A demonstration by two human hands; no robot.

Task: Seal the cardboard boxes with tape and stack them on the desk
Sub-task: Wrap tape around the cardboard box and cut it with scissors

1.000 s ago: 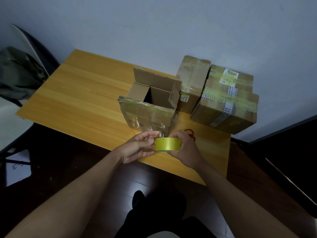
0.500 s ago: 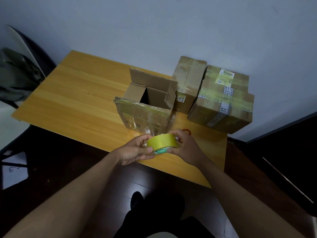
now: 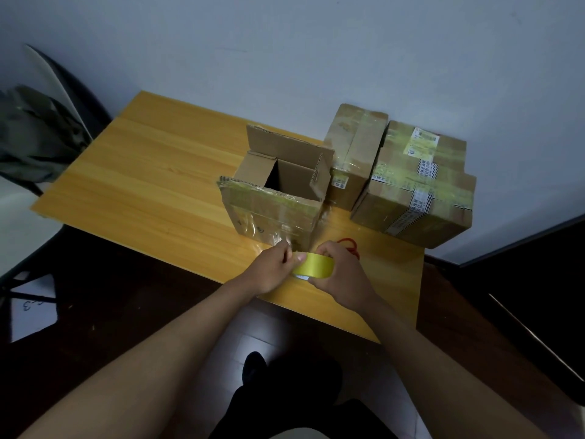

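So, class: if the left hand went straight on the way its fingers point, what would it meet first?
Probably the open box. The left hand, pinching the tape roll, points forward and slightly right toward the box's near wall, though depth is hard to judge.

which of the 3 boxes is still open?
The left box, nearest the hands: its flaps stand up and the inside shows. The middle box and right box are taped shut.

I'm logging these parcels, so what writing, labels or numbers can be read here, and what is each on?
"3", handwritten: white sheet on the floor, far left.
Yellow shipping label on the large sealed box: too small to read.
Printed black-and-white tape on that box: unreadable.
Small sticker on the middle sealed box: unreadable.
Marks on the open box: blurred.
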